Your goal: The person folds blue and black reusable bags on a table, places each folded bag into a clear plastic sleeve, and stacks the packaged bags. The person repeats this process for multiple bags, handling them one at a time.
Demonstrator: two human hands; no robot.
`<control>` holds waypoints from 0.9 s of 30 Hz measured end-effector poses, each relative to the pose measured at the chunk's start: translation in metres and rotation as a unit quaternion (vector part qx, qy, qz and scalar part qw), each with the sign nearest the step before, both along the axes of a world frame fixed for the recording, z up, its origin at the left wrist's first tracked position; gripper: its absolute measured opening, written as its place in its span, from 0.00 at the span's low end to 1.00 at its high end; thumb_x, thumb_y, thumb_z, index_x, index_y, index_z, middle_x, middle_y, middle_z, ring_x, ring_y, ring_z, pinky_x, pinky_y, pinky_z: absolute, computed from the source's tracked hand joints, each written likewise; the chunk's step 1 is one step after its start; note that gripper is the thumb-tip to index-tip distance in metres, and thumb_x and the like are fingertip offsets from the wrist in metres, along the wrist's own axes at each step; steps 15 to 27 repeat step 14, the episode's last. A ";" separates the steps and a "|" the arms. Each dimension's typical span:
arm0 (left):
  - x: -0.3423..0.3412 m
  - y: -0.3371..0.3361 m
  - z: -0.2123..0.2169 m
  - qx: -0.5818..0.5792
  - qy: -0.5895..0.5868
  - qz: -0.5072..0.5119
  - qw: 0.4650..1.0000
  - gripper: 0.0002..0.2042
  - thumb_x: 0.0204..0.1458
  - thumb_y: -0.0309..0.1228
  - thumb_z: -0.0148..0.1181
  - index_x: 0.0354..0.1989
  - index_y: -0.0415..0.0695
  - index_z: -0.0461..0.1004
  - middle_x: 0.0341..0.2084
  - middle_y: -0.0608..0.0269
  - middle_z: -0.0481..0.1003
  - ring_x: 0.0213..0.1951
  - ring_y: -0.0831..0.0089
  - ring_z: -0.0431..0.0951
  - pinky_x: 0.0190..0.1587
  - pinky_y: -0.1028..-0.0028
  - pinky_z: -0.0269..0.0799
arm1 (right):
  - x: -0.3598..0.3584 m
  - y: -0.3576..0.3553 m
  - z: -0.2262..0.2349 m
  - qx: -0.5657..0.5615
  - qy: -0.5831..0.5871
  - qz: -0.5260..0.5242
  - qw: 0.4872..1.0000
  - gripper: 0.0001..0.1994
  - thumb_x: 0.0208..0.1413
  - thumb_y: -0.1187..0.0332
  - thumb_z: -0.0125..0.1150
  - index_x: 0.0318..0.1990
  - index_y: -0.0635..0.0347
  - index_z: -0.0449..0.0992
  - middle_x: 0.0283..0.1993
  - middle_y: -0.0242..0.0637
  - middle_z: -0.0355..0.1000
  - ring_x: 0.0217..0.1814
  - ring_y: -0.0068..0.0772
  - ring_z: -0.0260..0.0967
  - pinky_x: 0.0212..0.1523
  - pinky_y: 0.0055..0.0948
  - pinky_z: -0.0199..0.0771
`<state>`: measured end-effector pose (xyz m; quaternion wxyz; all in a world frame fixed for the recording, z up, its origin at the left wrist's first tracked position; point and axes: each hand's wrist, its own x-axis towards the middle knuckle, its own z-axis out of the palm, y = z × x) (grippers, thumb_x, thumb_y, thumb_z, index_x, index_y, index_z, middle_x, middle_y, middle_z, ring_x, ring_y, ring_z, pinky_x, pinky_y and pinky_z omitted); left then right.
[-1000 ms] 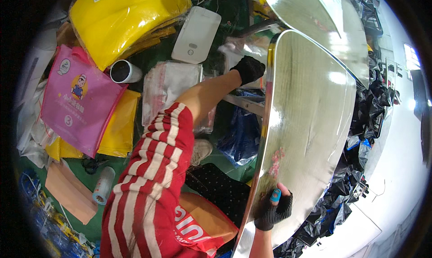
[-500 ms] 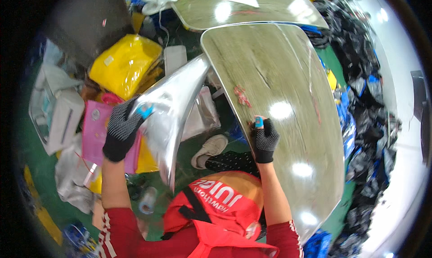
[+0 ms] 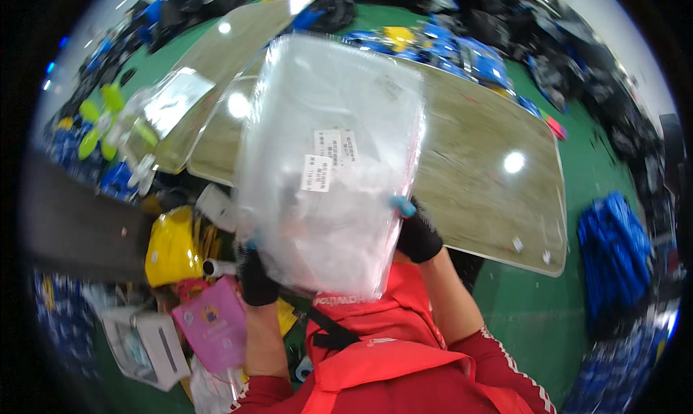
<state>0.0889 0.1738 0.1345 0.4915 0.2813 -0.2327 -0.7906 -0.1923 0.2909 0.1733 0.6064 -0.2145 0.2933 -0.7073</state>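
In front of me I hold up a stack of clear plastic bags (image 3: 328, 103), with white printed labels (image 3: 316, 172) near its middle. My left hand (image 3: 256, 275), in a dark glove, grips the stack's lower left edge; its fingers are mostly behind the plastic. On the opposite edge, my right hand (image 3: 417, 233) is closed, its blue-wrapped thumb lying on the near face. The stack is over the near side of the wood-patterned table (image 3: 498, 190) and hides part of it.
A second table (image 3: 231, 49) with a shiny sheet stands at the far left. Yellow packets (image 3: 172, 244), a pink packet (image 3: 213, 324) and a white bin (image 3: 144, 345) lie to my left, near a green-bladed fan (image 3: 105, 125). Blue bundles (image 3: 613, 262) sit on the right.
The silvery plastic in my left hand has come up in front of me and shows as a labelled bag stack. My right hand has left the tabletop and grips it too. The view has turned right.
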 end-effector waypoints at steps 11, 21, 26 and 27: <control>-0.083 0.092 -0.073 -0.187 -0.391 -0.228 0.872 0.24 0.54 0.27 0.56 0.60 0.41 0.60 0.48 0.54 0.68 0.48 0.64 0.71 0.49 0.66 0.71 | -0.068 0.136 -0.081 0.190 0.211 -0.226 0.932 0.22 0.56 0.67 0.57 0.58 0.63 0.67 0.52 0.32 0.70 0.51 0.24 0.64 0.53 0.26 0.64; -0.098 0.106 -0.022 -0.576 -0.576 -0.055 0.577 0.32 0.49 0.43 0.62 0.61 0.42 0.60 0.64 0.51 0.54 0.63 0.48 0.56 0.63 0.57 0.52 | -0.068 0.141 -0.098 0.186 0.178 -0.225 0.940 0.22 0.56 0.69 0.57 0.58 0.62 0.67 0.52 0.33 0.70 0.52 0.24 0.64 0.54 0.26 0.64; -0.098 0.106 -0.022 -0.576 -0.576 -0.055 0.577 0.32 0.49 0.43 0.62 0.61 0.42 0.60 0.64 0.51 0.54 0.63 0.48 0.56 0.63 0.57 0.52 | -0.068 0.141 -0.098 0.186 0.178 -0.225 0.940 0.22 0.56 0.69 0.57 0.58 0.62 0.67 0.52 0.33 0.70 0.52 0.24 0.64 0.54 0.26 0.64; -0.098 0.106 -0.022 -0.576 -0.576 -0.055 0.577 0.32 0.49 0.43 0.62 0.61 0.42 0.60 0.64 0.51 0.54 0.63 0.48 0.56 0.63 0.57 0.52 | -0.068 0.141 -0.098 0.186 0.178 -0.225 0.940 0.22 0.56 0.69 0.57 0.58 0.62 0.67 0.52 0.33 0.70 0.52 0.24 0.64 0.54 0.26 0.64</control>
